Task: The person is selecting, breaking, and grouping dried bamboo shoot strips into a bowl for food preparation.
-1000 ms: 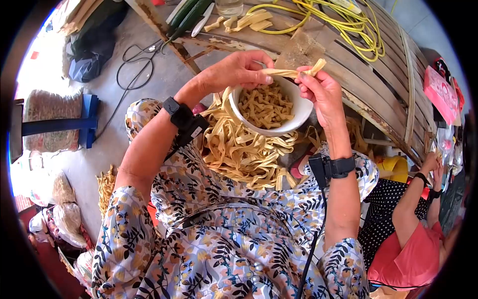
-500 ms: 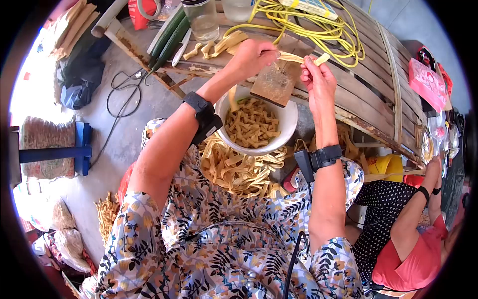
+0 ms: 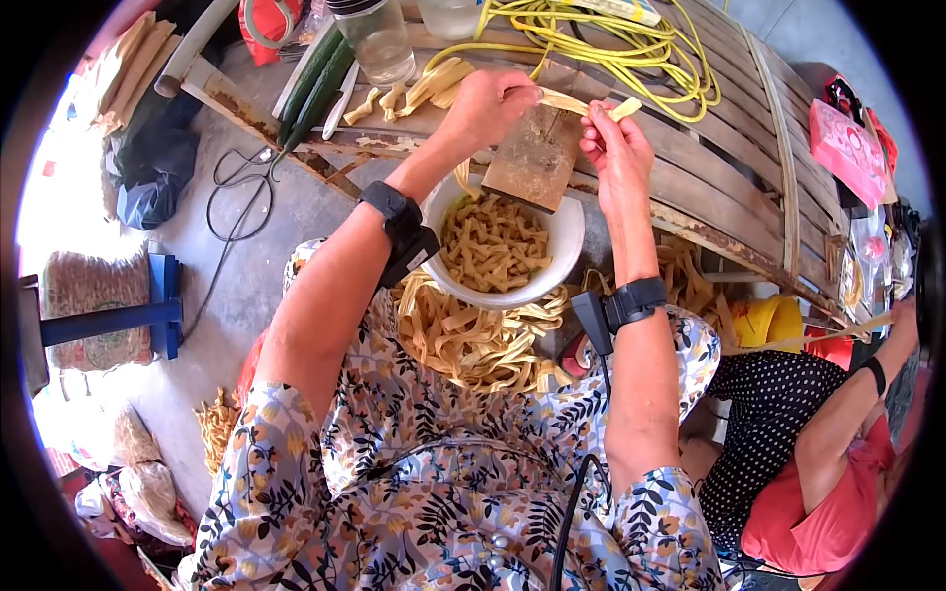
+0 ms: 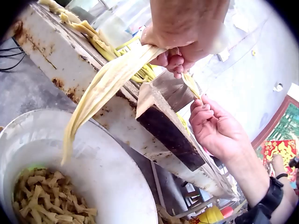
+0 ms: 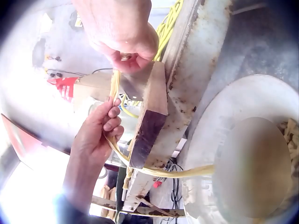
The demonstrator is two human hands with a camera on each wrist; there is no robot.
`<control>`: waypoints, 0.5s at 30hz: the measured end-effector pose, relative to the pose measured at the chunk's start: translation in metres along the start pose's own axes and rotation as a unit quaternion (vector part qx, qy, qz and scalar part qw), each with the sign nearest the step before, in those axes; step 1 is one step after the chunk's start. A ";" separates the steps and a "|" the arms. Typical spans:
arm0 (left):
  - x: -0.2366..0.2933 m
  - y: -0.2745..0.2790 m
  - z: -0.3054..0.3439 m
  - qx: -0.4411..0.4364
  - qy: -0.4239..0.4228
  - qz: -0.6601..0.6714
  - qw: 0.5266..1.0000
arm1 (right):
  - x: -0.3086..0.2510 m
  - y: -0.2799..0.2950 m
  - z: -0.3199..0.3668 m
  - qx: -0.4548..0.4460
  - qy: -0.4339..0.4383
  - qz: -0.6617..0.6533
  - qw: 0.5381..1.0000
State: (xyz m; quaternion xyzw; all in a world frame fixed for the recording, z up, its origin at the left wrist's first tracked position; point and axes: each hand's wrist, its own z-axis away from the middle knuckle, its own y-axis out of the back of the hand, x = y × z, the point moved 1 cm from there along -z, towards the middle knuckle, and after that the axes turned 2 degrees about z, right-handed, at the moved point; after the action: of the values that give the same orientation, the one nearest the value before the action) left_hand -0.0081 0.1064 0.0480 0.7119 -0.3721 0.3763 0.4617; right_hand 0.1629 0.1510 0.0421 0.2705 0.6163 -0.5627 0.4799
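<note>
Both hands hold one pale yellow strip [image 3: 567,101] above a wooden block [image 3: 537,158] at the edge of the slatted table [image 3: 729,167]. My left hand [image 3: 493,98] pinches one end, and the long tail hangs down toward the white bowl [image 3: 567,246] of knotted strips. My right hand [image 3: 611,138] pinches the other end, which sticks out past the fingers. In the left wrist view the left hand [image 4: 187,28] grips the strip [image 4: 107,79] over the bowl [image 4: 107,177]. The right wrist view shows the right hand [image 5: 124,37] and the left hand [image 5: 98,135] on the strip [image 5: 114,84].
A heap of loose strips [image 3: 473,340] lies on my lap under the bowl. On the table are yellow cord [image 3: 631,49], cucumbers [image 3: 310,79], a glass jar [image 3: 374,39] and more knotted pieces [image 3: 424,89]. Another person [image 3: 818,463] sits at the right.
Both hands have risen with the strip from just above the bowl to over the wooden block. The bowl now sits lower in the view, and the strip's tail hangs toward it.
</note>
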 end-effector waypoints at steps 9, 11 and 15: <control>-0.009 -0.007 -0.001 0.014 -0.016 -0.086 0.996 | 0.017 0.005 -0.007 0.018 0.017 0.071 0.997; -0.012 -0.006 0.003 0.027 -0.017 -0.087 0.996 | 0.025 0.019 -0.007 0.061 0.034 0.109 0.992; -0.014 0.010 0.015 -0.004 0.079 0.065 0.995 | 0.008 0.033 0.010 0.074 0.007 0.085 0.994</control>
State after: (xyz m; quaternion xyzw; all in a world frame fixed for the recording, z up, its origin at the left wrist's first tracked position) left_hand -0.0205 0.0922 0.0351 0.6525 -0.3816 0.4592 0.4666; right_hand 0.1911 0.1470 0.0220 0.3607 0.5509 -0.5621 0.5004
